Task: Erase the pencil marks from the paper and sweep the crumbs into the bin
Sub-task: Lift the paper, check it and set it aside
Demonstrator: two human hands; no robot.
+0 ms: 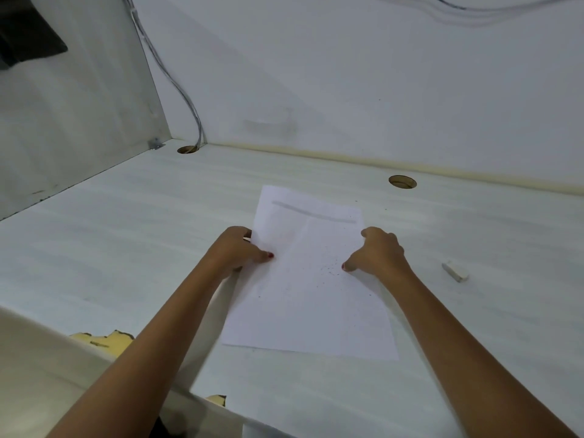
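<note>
A white sheet of paper (308, 298) lies on the desk in front of me, with a grey smudged pencil line (313, 212) across its top. Dark eraser crumbs (328, 268) are scattered over its middle. My left hand (238, 251) pinches the paper's left edge, thumb on top and fingers curled under. My right hand (380, 252) grips the right edge the same way. A white eraser (455, 270) rests on the desk to the right, apart from both hands. No bin is in view.
The white desk (126, 254) meets a wall at the back and a side panel at the left. Two round cable holes (402, 181) (187, 149) sit near the back edge, with cables (189, 99) entering the left one. The desk's near edge is chipped (107, 339).
</note>
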